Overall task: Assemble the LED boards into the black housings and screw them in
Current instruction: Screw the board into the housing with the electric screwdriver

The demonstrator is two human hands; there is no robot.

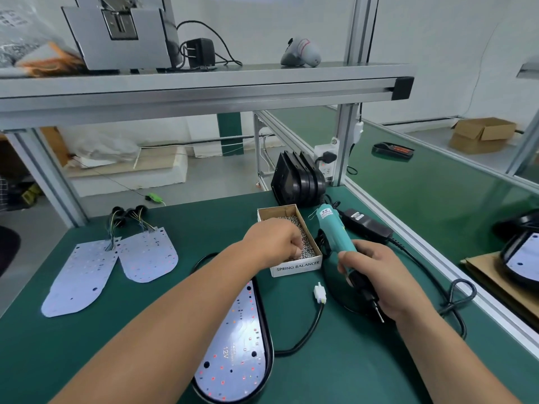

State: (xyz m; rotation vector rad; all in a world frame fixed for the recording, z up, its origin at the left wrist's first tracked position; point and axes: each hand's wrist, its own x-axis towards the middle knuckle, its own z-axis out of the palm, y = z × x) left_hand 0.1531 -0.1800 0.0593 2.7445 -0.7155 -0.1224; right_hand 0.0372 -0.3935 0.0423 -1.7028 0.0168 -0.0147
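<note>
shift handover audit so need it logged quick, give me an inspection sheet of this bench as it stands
surface: green bench mat, flat, aluminium-edged.
job's things: white LED board seated in black oval housing; two loose white LED boards at left; stack of black housings at back; cardboard box of small silver screws.
clutter: black power brick beside the box.
grippers: left hand, fingers bunched in the screws, a hold cannot be told; right hand grips teal electric screwdriver, bit toward the person.
cables: black lead with white plug from the housing; looped black cord at right.
surroundings: aluminium-frame shelf overhead; brown carton far right.
</note>
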